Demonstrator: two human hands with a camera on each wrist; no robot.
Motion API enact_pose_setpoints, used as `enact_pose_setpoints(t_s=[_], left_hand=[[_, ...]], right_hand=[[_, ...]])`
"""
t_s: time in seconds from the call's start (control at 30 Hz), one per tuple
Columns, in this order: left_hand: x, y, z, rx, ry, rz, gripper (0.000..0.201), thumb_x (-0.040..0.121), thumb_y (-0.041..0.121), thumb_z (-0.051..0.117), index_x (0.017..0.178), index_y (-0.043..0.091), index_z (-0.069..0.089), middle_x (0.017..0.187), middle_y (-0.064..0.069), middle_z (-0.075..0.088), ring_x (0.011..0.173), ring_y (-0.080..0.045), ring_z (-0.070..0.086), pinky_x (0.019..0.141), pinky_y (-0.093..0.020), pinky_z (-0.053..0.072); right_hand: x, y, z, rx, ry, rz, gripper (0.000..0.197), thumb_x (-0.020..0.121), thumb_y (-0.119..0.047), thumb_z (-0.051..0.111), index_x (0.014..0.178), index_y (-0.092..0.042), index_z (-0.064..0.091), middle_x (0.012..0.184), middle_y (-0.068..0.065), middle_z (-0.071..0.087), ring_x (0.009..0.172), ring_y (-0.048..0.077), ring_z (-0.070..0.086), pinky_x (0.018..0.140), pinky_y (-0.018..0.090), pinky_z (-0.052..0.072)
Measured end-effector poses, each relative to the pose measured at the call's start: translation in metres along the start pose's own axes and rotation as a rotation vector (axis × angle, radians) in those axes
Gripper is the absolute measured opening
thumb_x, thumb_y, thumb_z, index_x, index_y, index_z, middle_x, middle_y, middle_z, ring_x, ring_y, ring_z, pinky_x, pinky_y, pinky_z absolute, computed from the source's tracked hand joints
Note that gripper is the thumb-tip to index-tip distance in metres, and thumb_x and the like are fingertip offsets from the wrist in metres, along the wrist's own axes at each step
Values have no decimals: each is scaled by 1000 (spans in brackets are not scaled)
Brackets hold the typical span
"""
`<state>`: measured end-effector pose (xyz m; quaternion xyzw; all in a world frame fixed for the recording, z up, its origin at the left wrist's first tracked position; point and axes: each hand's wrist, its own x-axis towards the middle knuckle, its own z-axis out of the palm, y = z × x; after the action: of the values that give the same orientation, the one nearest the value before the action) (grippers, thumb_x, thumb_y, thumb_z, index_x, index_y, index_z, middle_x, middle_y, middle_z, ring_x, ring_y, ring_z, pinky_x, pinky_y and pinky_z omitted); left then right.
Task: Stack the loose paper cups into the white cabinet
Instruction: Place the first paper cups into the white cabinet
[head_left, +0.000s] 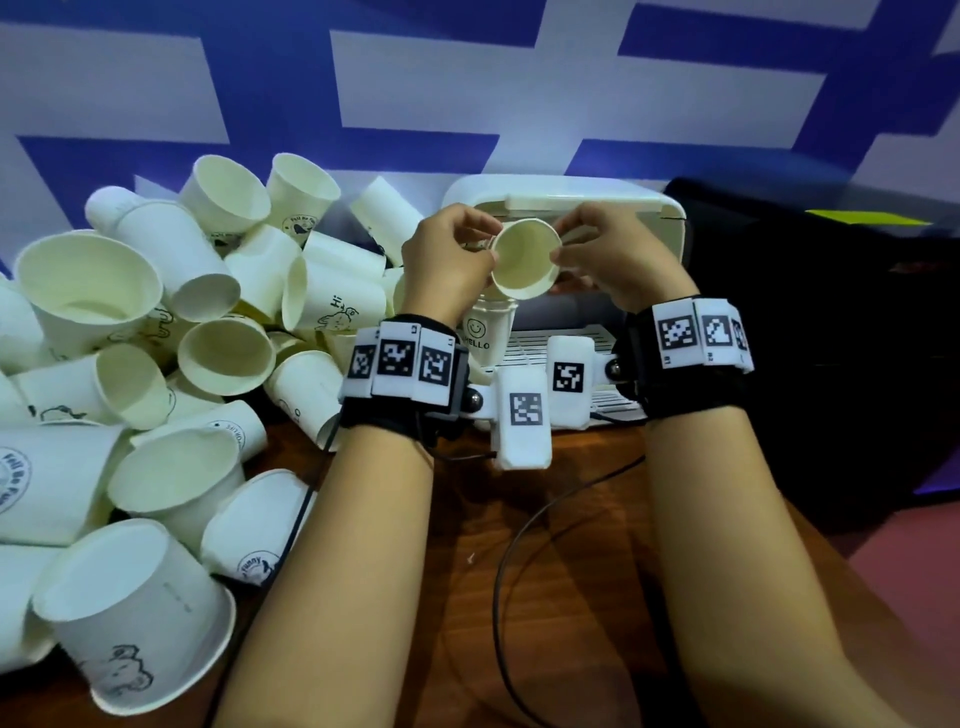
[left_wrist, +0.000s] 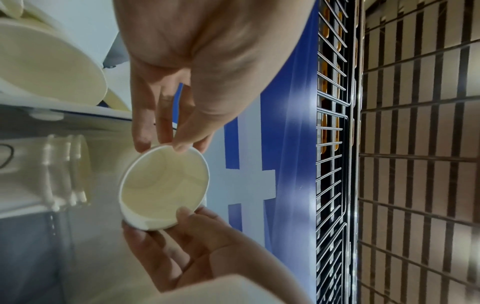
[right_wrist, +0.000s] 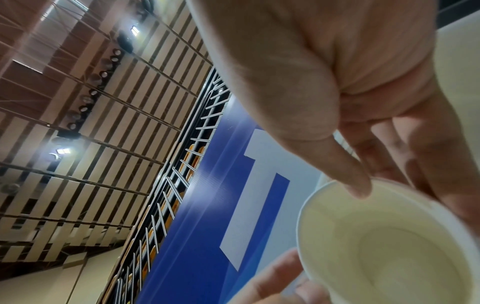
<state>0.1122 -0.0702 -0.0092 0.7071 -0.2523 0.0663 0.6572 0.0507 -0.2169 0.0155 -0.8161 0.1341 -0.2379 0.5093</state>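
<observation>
- Both hands are holding one paper cup (head_left: 525, 260) up in front of the white cabinet (head_left: 566, 208), its open mouth tilting back toward the camera.
- The left hand (head_left: 447, 254) is pinching the cup's left rim, thumb and fingers curling round the edge; the left wrist view is showing the thumb tip sitting on the rim with fingers (left_wrist: 141, 131) behind the wall.
- The right hand (head_left: 618, 254) is gripping the right side the same way, thumb lying over the rim and fingers wrapping the outside; the right wrist view is confirming it, thumb on the lip of the cup (right_wrist: 389, 242).
- Just below the held cup, a stack of cups (head_left: 485, 327) with a smiley and "HELLO" print is standing upright at the cabinet's open front.
- To the left, a big heap of loose cups (head_left: 171, 332) is lying tumbled on the wooden worktop (head_left: 571, 571), mouths pointing every way.
- Black cables (head_left: 519, 525) are trailing across the worktop between the forearms.
</observation>
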Motion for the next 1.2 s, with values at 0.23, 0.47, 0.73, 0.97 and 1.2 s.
enact_pose_setpoints(t_s=[0.23, 0.47, 0.73, 0.97, 1.2], left_hand=[[2, 0, -4, 180, -40, 77, 24, 86, 3, 59, 99, 23, 63, 104, -2, 67, 101, -15, 63, 88, -41, 55], [-3, 4, -4, 395, -138, 110, 38, 87, 6, 56, 121, 23, 61, 119, -2, 64, 114, -14, 57, 100, -32, 45], [-1, -1, -4, 513, -188, 48, 48, 92, 13, 52, 140, 22, 48, 135, -2, 57, 128, -22, 47, 110, -35, 35], [-6, -4, 1, 695, -331, -21, 48, 98, 19, 45, 145, 11, 38, 139, -11, 51, 124, -28, 50, 100, -31, 37], [-9, -7, 6, 796, -371, -79, 45, 97, 11, 43, 141, 4, 41, 141, -15, 48, 120, -27, 52, 92, -31, 41]], right_hand=[[11, 10, 12, 63, 8, 14, 7, 96, -13, 59, 88, -13, 59, 98, 12, 61, 76, 27, 65, 68, 37, 60], [13, 15, 10, 48, 6, 41, 14, 98, -17, 54, 101, -8, 64, 95, 12, 64, 75, 26, 67, 66, 37, 61], [12, 19, 16, 53, -28, 76, 16, 98, -3, 51, 104, -3, 66, 97, 14, 66, 82, 22, 66, 61, 27, 58], [10, 28, 18, 33, -62, 105, 30, 94, 5, 53, 122, 1, 63, 110, 15, 66, 80, 16, 64, 60, 14, 55], [16, 41, 22, -94, -82, 154, 41, 86, 8, 62, 123, -9, 65, 119, 6, 67, 96, 17, 67, 75, 19, 53]])
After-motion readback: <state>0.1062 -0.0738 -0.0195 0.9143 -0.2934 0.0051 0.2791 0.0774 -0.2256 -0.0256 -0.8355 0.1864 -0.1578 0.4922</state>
